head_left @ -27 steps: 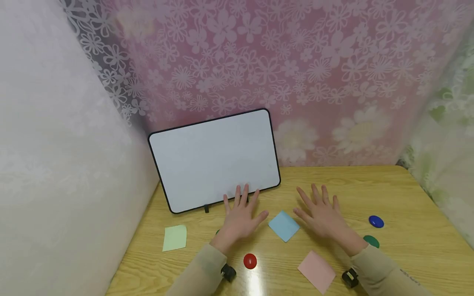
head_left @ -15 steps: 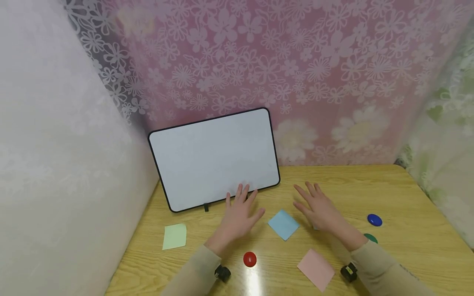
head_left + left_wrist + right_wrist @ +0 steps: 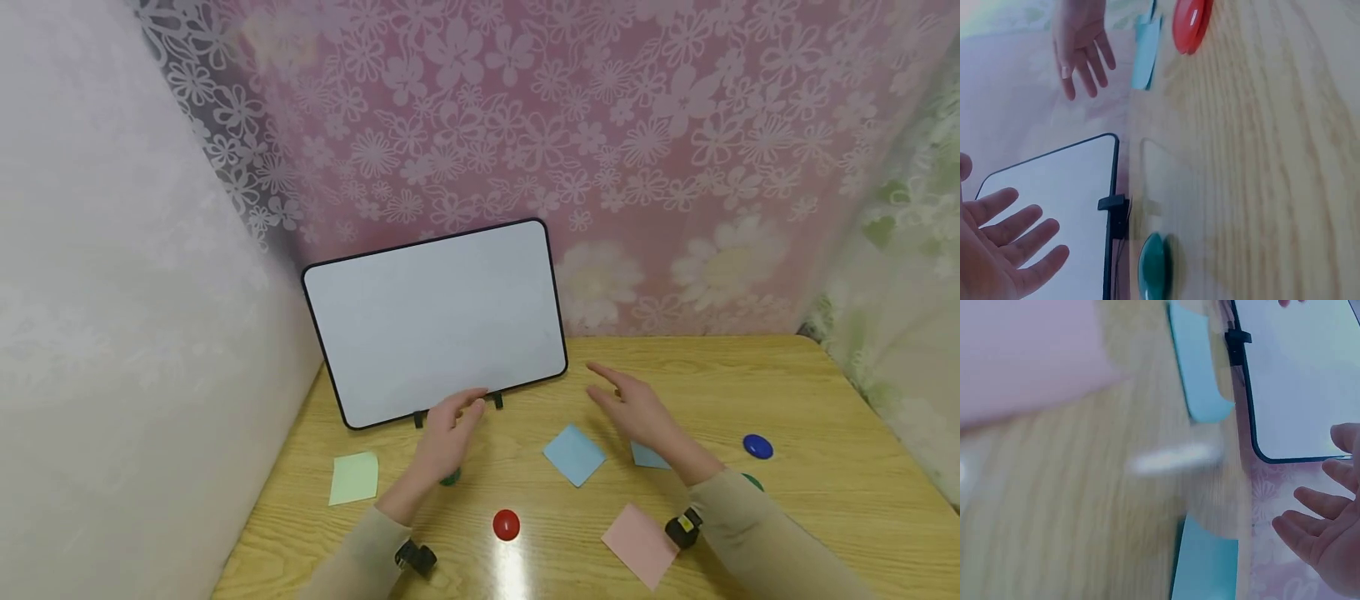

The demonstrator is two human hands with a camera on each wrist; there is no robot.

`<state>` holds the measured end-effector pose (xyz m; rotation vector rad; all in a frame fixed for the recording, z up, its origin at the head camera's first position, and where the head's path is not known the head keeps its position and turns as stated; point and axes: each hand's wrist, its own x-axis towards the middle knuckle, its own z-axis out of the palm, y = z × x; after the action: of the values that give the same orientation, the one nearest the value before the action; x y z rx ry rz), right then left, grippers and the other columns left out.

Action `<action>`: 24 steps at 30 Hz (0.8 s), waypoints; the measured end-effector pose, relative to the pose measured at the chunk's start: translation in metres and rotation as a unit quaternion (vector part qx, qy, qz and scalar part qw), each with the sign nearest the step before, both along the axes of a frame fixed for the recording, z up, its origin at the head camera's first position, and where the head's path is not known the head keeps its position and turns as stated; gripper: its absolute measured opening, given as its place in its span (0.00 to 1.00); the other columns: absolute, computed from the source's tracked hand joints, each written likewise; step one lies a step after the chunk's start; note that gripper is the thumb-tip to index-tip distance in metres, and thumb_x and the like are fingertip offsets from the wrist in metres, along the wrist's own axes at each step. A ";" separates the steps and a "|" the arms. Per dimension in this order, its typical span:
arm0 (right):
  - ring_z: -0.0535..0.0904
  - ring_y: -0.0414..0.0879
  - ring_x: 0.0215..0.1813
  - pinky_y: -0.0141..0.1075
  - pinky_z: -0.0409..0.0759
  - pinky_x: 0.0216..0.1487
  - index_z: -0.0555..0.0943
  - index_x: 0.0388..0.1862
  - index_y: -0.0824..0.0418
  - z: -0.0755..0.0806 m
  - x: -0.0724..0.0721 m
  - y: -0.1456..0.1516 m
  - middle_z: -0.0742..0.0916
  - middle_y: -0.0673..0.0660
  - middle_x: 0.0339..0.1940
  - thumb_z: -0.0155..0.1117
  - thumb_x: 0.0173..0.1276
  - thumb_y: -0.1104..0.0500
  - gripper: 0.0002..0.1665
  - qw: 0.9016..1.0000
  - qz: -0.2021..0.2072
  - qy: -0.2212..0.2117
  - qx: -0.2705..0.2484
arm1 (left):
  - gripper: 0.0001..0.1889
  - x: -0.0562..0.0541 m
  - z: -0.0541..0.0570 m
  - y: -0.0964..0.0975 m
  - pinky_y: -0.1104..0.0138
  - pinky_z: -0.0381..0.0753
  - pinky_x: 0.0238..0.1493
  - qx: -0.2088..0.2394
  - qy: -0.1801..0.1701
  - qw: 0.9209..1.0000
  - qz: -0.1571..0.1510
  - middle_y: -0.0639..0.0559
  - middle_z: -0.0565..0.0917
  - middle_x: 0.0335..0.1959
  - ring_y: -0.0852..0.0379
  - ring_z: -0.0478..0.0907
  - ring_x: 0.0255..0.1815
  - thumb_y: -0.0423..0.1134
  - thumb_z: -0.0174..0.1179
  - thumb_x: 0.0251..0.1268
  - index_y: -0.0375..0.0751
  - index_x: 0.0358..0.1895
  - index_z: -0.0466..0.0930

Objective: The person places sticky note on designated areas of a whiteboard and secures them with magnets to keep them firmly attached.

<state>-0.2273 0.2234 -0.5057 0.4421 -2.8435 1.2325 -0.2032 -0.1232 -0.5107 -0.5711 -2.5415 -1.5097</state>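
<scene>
My left hand (image 3: pixel 444 442) hovers over the table in front of the whiteboard's (image 3: pixel 438 321) lower edge, fingers loosely bent and holding nothing. Below its wrist a green round disc (image 3: pixel 450 477) shows partly; in the left wrist view this green disc (image 3: pixel 1152 267) lies on the wood. My right hand (image 3: pixel 636 412) is held in the air right of the board, palm turned inward, fingers relaxed. A blue sticky note (image 3: pixel 574 455) lies between the hands. Another blue note (image 3: pixel 649 456) is partly hidden under the right hand.
The black-framed whiteboard leans at the back left on small black feet (image 3: pixel 498 401). A pale green note (image 3: pixel 354 478) lies left, a red disc (image 3: pixel 506 525) and a pink note (image 3: pixel 641 546) in front. At right are a blue disc (image 3: pixel 758 447) and a half-hidden green disc (image 3: pixel 752 481).
Both hands have turned from spread, palms down, to palms facing inward. The left hand has shifted left, showing the green disc and a board foot; the right has uncovered part of a blue note.
</scene>
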 end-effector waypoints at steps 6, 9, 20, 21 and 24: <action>0.71 0.68 0.77 0.64 0.73 0.71 0.64 0.86 0.56 0.003 -0.018 -0.011 0.74 0.66 0.80 0.53 0.89 0.44 0.35 0.996 -0.040 -0.041 -0.065 | 0.18 0.000 0.011 -0.024 0.45 0.80 0.64 0.103 0.006 0.992 0.073 0.41 0.85 0.65 0.45 0.81 0.65 0.43 0.53 0.88 0.38 0.68 0.83; 0.71 0.67 0.77 0.63 0.73 0.71 0.64 0.86 0.57 0.002 -0.030 -0.017 0.75 0.66 0.79 0.52 0.89 0.45 0.35 0.992 -0.061 -0.058 -0.095 | 0.18 -0.001 0.013 -0.037 0.47 0.79 0.64 0.127 0.014 0.985 0.115 0.40 0.83 0.66 0.45 0.80 0.66 0.39 0.54 0.87 0.36 0.69 0.81; 0.74 0.65 0.75 0.59 0.72 0.73 0.71 0.81 0.64 0.004 -0.072 -0.039 0.80 0.68 0.73 0.53 0.89 0.53 0.29 0.988 -0.111 -0.021 -0.104 | 0.22 -0.001 0.025 -0.093 0.58 0.69 0.58 0.177 0.049 0.959 0.218 0.40 0.72 0.73 0.48 0.70 0.66 0.39 0.55 0.86 0.35 0.75 0.72; 0.74 0.65 0.74 0.58 0.72 0.73 0.72 0.80 0.64 0.004 -0.075 -0.041 0.80 0.68 0.73 0.53 0.89 0.53 0.28 0.987 -0.118 -0.013 -0.107 | 0.23 -0.002 0.025 -0.097 0.58 0.68 0.58 0.182 0.050 0.956 0.224 0.41 0.70 0.74 0.46 0.68 0.67 0.39 0.55 0.86 0.36 0.76 0.71; 0.76 0.65 0.73 0.58 0.75 0.71 0.74 0.78 0.65 0.005 -0.083 -0.046 0.80 0.67 0.74 0.54 0.89 0.54 0.27 0.984 -0.128 0.004 -0.120 | 0.26 -0.004 0.025 -0.110 0.52 0.64 0.62 0.187 0.052 0.950 0.244 0.41 0.63 0.76 0.41 0.61 0.72 0.40 0.55 0.85 0.36 0.79 0.66</action>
<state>-0.3107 0.1777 -0.5006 0.0711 -2.5931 1.4849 -0.2077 -0.2331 -0.4854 0.0328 -2.0279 -1.6415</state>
